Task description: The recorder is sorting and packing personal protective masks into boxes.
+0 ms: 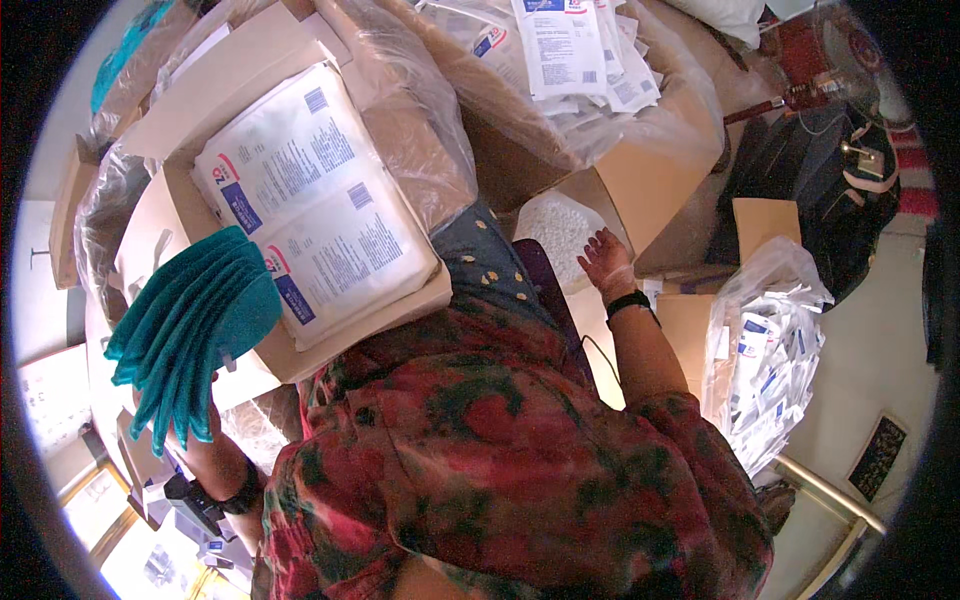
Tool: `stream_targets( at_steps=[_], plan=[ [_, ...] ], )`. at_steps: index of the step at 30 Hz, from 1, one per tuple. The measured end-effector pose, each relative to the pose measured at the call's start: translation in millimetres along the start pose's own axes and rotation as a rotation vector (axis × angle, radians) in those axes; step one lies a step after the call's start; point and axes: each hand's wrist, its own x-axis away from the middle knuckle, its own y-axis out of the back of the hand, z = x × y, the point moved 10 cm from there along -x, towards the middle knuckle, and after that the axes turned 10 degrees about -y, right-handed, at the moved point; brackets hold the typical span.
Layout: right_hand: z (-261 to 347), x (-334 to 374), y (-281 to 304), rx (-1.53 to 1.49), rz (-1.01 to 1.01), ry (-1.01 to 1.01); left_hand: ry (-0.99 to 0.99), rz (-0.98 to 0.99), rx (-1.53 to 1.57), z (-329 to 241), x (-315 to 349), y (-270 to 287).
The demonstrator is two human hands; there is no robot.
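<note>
At the left, a fanned stack of teal fabric pads point(195, 325) with rounded ends rests in my left hand point(205, 425), which is mostly hidden beneath it. The stack overlaps the near left corner of an open cardboard box point(400, 305). Inside that box lie two rows of flat white packets point(330, 215) with blue and red print. My right hand point(606, 262) is open, its fingers apart and nothing in them. It hovers beside a white, bumpy-textured piece point(562, 232) whose kind I cannot make out.
Beyond my lap stands a big plastic-lined carton point(660, 190) with loose white packets point(565, 55). To the right, a clear plastic bag point(810, 270) is full of small white packets point(770, 370). A black bag point(800, 190) lies behind it. A metal rail point(830, 495) runs at the lower right.
</note>
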Motion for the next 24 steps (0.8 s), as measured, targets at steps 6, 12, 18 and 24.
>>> stream_targets(
  at_steps=[6,12,18,24],
  plan=[
    [-2,36,-9,0.187,-0.013,0.045,0.043,0.006,0.066,-42,41,-17],
    [5,58,-49,0.338,0.255,0.201,-0.014,-0.066,0.262,-65,42,-41],
    [28,122,-158,0.48,0.38,0.199,0.065,-0.11,0.468,-52,60,-33],
    [10,266,-323,0.809,0.711,0.484,-0.158,0.059,0.574,-119,29,-60]
  ],
)
